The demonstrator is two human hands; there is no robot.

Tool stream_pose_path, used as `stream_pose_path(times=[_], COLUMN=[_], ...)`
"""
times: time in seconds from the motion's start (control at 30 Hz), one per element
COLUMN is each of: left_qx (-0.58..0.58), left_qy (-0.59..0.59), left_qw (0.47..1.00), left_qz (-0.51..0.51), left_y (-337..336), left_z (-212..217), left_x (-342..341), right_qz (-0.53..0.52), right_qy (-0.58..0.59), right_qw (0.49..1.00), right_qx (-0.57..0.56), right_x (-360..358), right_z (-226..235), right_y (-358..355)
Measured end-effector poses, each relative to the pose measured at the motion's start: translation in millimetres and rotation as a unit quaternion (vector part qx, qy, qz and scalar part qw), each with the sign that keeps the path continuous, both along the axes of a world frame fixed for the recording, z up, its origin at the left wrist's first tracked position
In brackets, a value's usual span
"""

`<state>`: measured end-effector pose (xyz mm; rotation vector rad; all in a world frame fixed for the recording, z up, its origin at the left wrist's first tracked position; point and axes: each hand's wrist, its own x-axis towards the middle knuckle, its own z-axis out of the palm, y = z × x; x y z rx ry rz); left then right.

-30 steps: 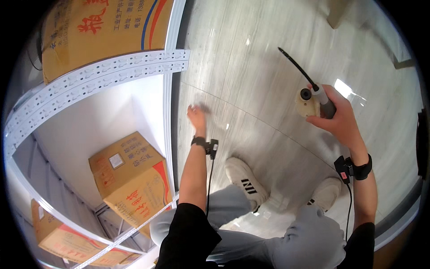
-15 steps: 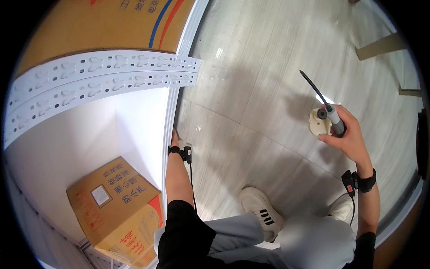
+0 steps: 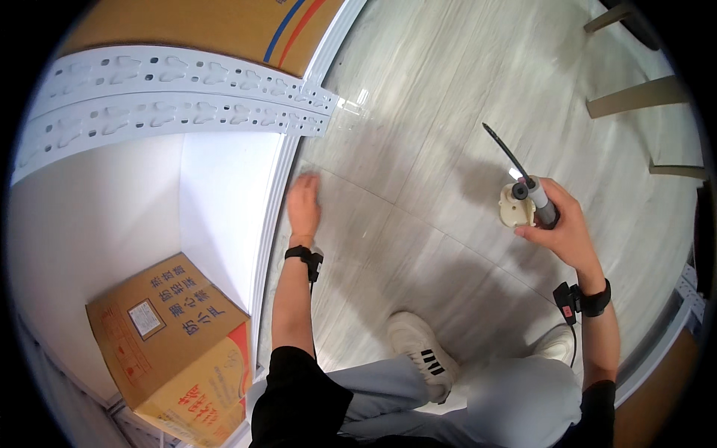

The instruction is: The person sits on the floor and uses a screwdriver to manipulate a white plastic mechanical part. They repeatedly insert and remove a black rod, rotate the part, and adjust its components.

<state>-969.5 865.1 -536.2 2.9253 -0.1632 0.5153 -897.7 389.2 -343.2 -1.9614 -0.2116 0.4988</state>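
Observation:
My right hand [image 3: 560, 224] is closed on a screwdriver with a grey handle [image 3: 545, 210] and a long black shaft [image 3: 508, 154], which points up and to the left. The same hand holds a cream plastic part [image 3: 511, 213] against the handle, its thumb at the part's lower edge. A round black piece [image 3: 520, 191] sits between the part and the screwdriver. At the left, my left hand [image 3: 303, 205] is above the floor beside the white shelf upright [image 3: 280, 187]. Its fingers are blurred and point away from me; I cannot see anything in them.
A white metal shelf beam [image 3: 172, 93] with punched slots crosses the upper left. A large cardboard box [image 3: 187, 30] rests above it, and another box [image 3: 175, 336] stands lower left. Tan furniture legs [image 3: 635, 97] are at the far right. My shoes [image 3: 420, 351] stand on the pale floor.
My left hand has come out from behind the shelf upright into plain view. My right hand still holds the screwdriver and plastic part. The view has shifted slightly.

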Motion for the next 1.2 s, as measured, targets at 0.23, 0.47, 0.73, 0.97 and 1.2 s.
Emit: stream_pose_path(times=[0.23,0.47,0.73,0.97,1.2], left_qx=[-0.158,-0.235,-0.305,-0.259,-0.250], left_qy=[0.009,0.115,0.002,-0.066,0.003], left_qw=[0.978,0.962,0.909,0.901,0.839], left_qz=[-0.137,0.072,0.283,0.342,0.484], left_y=[-134.4,-156.7,-108.6,-114.5,-134.3], left_z=[46.7,75.2,18.1,-8.7,14.4], left_x=[98.4,198.3,236.4,283.6,307.5], right_qz=[-0.006,-0.042,-0.079,-0.113,-0.085], right_qy=[0.015,-0.011,-0.005,0.030,0.052], right_qw=[0.999,0.999,0.997,0.993,0.995], right_qx=[0.029,-0.019,0.018,0.022,-0.010], right_x=[-2.7,22.9,14.5,-13.4,2.9], right_z=[4.4,62.5,83.2,51.9,41.5], right_y=[-34.9,-72.7,-106.2,-122.1,-126.7])
